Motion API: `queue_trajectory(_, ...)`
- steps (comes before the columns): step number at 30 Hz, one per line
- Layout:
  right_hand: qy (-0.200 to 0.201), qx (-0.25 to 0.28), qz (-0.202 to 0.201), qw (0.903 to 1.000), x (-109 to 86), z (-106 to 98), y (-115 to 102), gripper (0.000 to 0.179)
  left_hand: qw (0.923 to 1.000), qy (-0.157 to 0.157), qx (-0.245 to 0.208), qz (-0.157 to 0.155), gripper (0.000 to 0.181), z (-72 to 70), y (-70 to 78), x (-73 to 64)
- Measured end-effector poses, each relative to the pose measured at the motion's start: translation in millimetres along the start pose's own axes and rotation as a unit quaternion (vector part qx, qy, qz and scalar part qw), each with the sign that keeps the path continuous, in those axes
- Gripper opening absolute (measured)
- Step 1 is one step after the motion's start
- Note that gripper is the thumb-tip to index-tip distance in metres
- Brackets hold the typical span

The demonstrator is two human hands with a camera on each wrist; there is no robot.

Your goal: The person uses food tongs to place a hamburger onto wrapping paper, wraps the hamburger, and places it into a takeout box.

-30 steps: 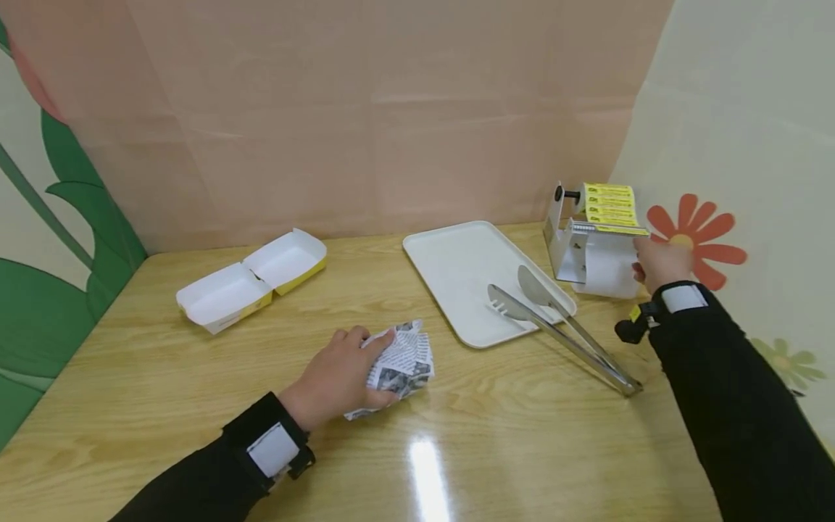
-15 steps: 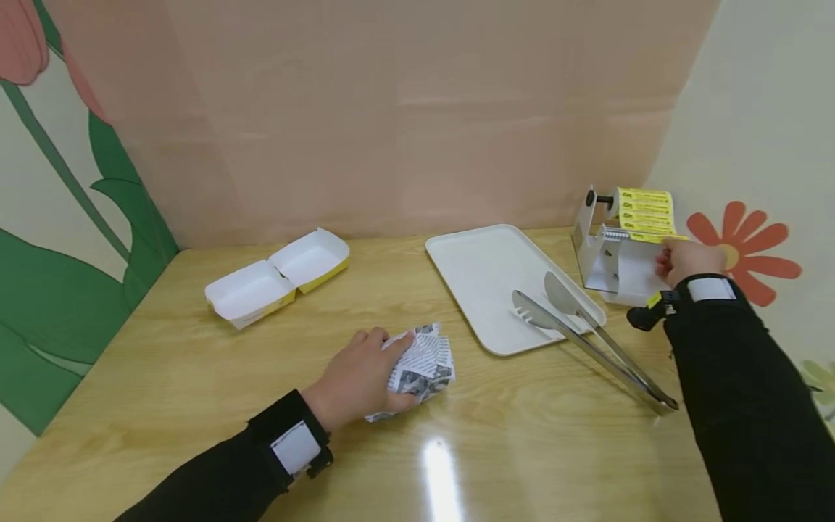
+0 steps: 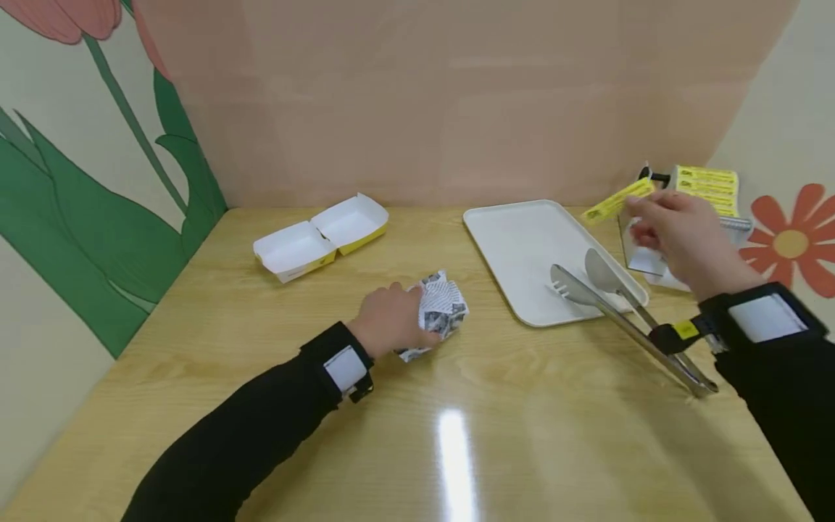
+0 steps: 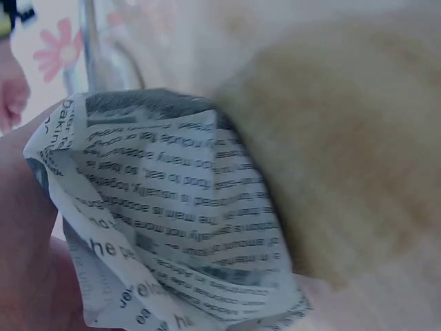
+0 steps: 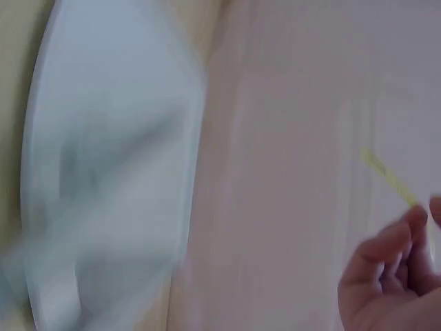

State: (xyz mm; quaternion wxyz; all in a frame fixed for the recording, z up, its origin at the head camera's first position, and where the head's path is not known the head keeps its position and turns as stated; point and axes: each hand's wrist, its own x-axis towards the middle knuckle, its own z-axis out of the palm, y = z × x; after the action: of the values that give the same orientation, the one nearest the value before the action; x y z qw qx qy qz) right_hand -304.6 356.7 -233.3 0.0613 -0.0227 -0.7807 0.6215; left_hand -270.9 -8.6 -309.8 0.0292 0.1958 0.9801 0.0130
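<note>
My left hand [image 3: 390, 319] grips a bundle wrapped in newsprint paper [image 3: 443, 304] on the table; what the paper covers is hidden. Close up in the left wrist view, the folded printed paper [image 4: 186, 186] fills the lower left. Pinched between my right thumb and fingers is a yellow label strip [image 3: 616, 201], held up in the air. That right hand [image 3: 685, 232] is in front of the label dispenser [image 3: 744, 225] and partly hides it. The roll of yellow labels [image 3: 707, 187] sits on top of the dispenser. The right wrist view also has the thin yellow strip [image 5: 389, 178] at the fingertips.
A white tray [image 3: 522, 246] lies at the back, with metal tongs [image 3: 626, 326] leaning across its front right corner. An opened white and yellow takeout box [image 3: 296, 250] stands at the back left. Behind the wooden table [image 3: 313, 449] rises a pinkish backdrop [image 3: 424, 101].
My right hand has pulled a yellow label off the dispenser and moved left and up with it. The left hand stays on the wrapped bundle. The head view has shifted.
</note>
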Motion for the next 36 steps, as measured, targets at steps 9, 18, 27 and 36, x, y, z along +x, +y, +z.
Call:
queue_trajectory(9, -0.287, 0.106, 0.146, 0.9407, -61.6, 139.0, 24.2, 0.006, 0.9989, -0.028, 0.029, -0.024, 0.093, 3.2, -0.9, 25.2)
queue_trajectory(18, -0.269, 0.155, 0.199, 0.9295, -65.5, 174.0, 36.8, 0.008, 0.9981, -0.035, 0.028, -0.042, 0.098, 3.9, -6.5, 31.4)
queue_trajectory(27, -0.304, 0.211, 0.167, 0.9137, -70.0, 189.0, 46.5, 0.041, 0.9989, -0.032, 0.020, -0.027, 0.102, 9.1, -3.0, 25.6)
queue_trajectory(36, -0.252, 0.221, 0.210, 0.9185, -70.1, 188.1, 39.5, 0.044, 0.9983, -0.053, 0.012, 0.022, 0.095, 6.6, -0.8, 9.1)
